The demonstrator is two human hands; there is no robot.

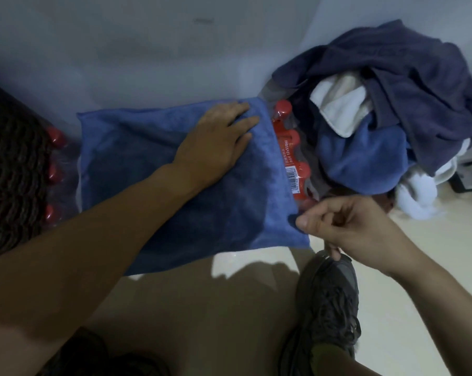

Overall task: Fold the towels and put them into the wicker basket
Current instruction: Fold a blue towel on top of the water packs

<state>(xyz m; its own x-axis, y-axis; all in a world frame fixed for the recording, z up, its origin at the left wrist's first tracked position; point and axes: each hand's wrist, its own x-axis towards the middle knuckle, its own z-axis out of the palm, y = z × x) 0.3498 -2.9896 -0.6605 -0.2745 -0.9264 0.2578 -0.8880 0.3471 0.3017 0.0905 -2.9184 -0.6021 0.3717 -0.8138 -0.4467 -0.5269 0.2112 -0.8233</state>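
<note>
The left hand (215,139) lies flat and open, palm down, fingers spread on the far right part of a blue towel (153,185), pressing it against what lies under it. The right hand (346,226) is nearly closed, thumb and fingers pinching the towel's near right corner, just beside a grey shoe (329,302) on the pale floor (408,335).

The towel is spread over a shrink-wrapped pack of bottles (291,156) with red caps; the pack shows along the towel's right edge, and more red caps (57,137) show at its left edge. A red label strip on the wrap reads "12x550ml", with a barcode below it; the smaller print beside it is too blurred to read.

To the right, touching the pack, sits a loose pile of towels (386,109): a dark navy one on top, a white one under it, a blue one lower down and more white at the bottom near the floor. At the far left edge, just beside the bottles, is a dark woven basket (9,169), only partly in view. A plain grey wall (148,50) runs behind everything
</note>
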